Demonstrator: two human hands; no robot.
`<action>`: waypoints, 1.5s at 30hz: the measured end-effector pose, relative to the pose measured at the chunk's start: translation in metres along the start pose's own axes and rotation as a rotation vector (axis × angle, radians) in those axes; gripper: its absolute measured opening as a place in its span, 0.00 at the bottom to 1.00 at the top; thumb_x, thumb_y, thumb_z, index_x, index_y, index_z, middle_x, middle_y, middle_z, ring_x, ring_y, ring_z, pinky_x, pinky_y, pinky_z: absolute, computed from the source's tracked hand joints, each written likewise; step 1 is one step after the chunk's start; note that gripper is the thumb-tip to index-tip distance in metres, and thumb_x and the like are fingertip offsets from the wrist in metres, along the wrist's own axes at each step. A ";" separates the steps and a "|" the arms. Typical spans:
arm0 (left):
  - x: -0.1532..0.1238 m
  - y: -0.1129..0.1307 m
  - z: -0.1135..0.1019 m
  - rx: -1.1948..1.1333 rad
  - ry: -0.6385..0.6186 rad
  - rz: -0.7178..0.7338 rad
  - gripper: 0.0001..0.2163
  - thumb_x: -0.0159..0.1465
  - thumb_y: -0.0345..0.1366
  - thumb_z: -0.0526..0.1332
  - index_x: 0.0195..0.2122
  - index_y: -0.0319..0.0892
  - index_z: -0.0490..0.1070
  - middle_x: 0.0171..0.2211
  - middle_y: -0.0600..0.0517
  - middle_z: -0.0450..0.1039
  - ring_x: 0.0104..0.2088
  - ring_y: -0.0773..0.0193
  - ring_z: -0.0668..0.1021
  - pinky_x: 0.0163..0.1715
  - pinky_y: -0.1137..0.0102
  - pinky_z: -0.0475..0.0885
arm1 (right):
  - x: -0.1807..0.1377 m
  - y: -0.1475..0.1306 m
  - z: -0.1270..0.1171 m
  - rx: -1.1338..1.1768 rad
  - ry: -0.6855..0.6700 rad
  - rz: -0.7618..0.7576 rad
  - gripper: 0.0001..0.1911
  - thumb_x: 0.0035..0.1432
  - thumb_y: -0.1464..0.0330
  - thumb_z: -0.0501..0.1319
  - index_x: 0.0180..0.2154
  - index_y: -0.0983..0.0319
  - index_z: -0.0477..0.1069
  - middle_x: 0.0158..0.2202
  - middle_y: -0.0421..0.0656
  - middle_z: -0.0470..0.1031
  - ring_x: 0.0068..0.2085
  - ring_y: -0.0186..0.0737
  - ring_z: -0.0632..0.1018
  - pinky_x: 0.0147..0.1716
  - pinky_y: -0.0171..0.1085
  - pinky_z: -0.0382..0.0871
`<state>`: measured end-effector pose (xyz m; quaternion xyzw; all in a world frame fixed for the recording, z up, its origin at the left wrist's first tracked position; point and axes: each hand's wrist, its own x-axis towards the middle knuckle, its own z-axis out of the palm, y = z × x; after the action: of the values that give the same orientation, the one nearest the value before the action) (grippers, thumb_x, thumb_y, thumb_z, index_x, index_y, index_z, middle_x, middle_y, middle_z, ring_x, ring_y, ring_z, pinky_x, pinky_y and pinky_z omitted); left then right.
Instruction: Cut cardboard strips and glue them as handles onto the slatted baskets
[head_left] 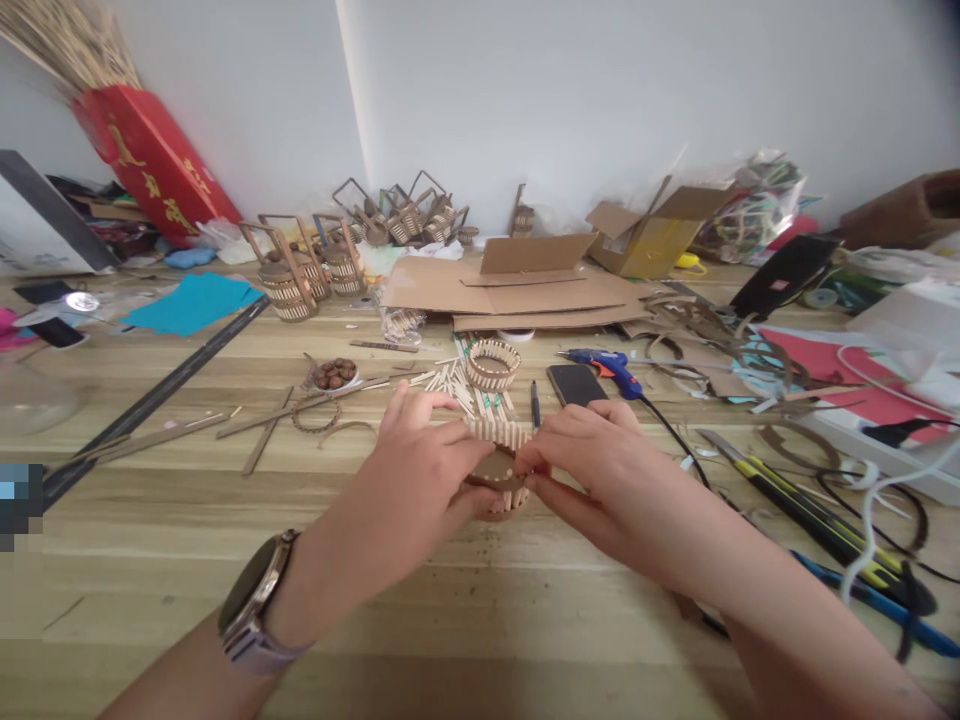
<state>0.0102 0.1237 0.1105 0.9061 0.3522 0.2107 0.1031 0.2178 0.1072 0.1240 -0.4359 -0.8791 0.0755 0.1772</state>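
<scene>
Between my two hands is a small round basket (498, 463) with a brown cardboard base and pale sticks standing round its edge. My left hand (431, 455) is closed on its left side, thumb low and fingers along the rim. On the right side, the fingertips of my right hand (574, 455) pinch together at the edge; anything small between them is hidden. Just beyond stands a finished-looking ring of pale sticks (493, 367), with loose matchstick-like sticks (450, 385) beside it. A black pen (535, 404) and a dark phone (576, 384) lie past my right hand.
A blue glue gun (611, 370) with its cord lies at right, near a yellow-black utility knife (817, 515). Cardboard sheets (427, 285) and small handled baskets (289, 290) stand at the back. A dish of brown balls (335, 374) and cardboard strips (268, 432) are at left.
</scene>
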 end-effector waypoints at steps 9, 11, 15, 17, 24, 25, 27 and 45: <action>0.000 0.004 0.013 -0.109 0.039 0.019 0.06 0.68 0.36 0.60 0.34 0.44 0.75 0.31 0.53 0.77 0.49 0.53 0.69 0.55 0.51 0.59 | 0.001 -0.007 0.006 -0.028 -0.046 0.047 0.10 0.61 0.75 0.56 0.30 0.60 0.72 0.30 0.41 0.75 0.36 0.42 0.74 0.40 0.44 0.58; 0.000 0.005 0.015 -0.120 0.074 0.020 0.05 0.67 0.35 0.60 0.36 0.43 0.75 0.31 0.53 0.77 0.49 0.53 0.70 0.56 0.50 0.58 | 0.001 -0.006 0.007 -0.023 -0.010 0.045 0.09 0.61 0.74 0.57 0.30 0.59 0.73 0.30 0.40 0.76 0.35 0.41 0.74 0.40 0.43 0.59; 0.000 0.006 0.013 -0.157 0.114 0.042 0.04 0.68 0.32 0.59 0.38 0.45 0.74 0.36 0.54 0.79 0.49 0.56 0.70 0.58 0.52 0.57 | -0.003 -0.004 0.005 -0.020 0.076 0.044 0.06 0.59 0.72 0.60 0.39 0.57 0.72 0.33 0.40 0.78 0.37 0.42 0.76 0.41 0.43 0.62; 0.000 0.005 0.009 -0.165 0.104 0.054 0.06 0.68 0.30 0.58 0.39 0.46 0.74 0.38 0.55 0.79 0.48 0.57 0.71 0.58 0.54 0.58 | -0.006 -0.006 0.002 -0.037 0.077 0.052 0.10 0.58 0.71 0.61 0.43 0.57 0.71 0.36 0.40 0.79 0.39 0.43 0.77 0.41 0.43 0.64; 0.000 0.001 0.000 -0.064 0.082 -0.015 0.10 0.66 0.32 0.59 0.26 0.43 0.71 0.26 0.53 0.75 0.49 0.52 0.69 0.57 0.48 0.59 | -0.016 0.001 -0.008 -0.127 0.128 0.059 0.11 0.58 0.68 0.62 0.44 0.57 0.70 0.43 0.44 0.78 0.43 0.50 0.77 0.44 0.49 0.63; 0.000 0.001 -0.001 -0.050 0.075 -0.022 0.11 0.67 0.32 0.59 0.25 0.42 0.70 0.25 0.53 0.74 0.49 0.52 0.69 0.57 0.48 0.59 | -0.017 0.003 -0.009 -0.134 0.138 0.064 0.10 0.58 0.67 0.62 0.43 0.57 0.70 0.42 0.44 0.78 0.42 0.50 0.77 0.44 0.50 0.62; 0.000 0.000 -0.002 -0.034 0.071 -0.022 0.11 0.67 0.33 0.59 0.25 0.43 0.70 0.24 0.54 0.73 0.47 0.53 0.69 0.57 0.49 0.60 | -0.016 0.005 -0.010 -0.115 0.120 0.064 0.07 0.58 0.68 0.62 0.41 0.57 0.70 0.39 0.42 0.79 0.40 0.48 0.77 0.44 0.49 0.61; 0.000 0.000 -0.010 -0.160 0.034 0.100 0.12 0.69 0.33 0.58 0.27 0.41 0.69 0.23 0.59 0.70 0.31 0.68 0.71 0.60 0.58 0.56 | -0.007 0.014 0.007 -0.143 0.159 -0.064 0.12 0.62 0.77 0.54 0.33 0.57 0.73 0.30 0.39 0.71 0.34 0.39 0.70 0.41 0.42 0.51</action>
<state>0.0061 0.1242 0.1191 0.9077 0.2902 0.2584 0.1585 0.2295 0.1103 0.1119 -0.4236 -0.8790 -0.0279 0.2173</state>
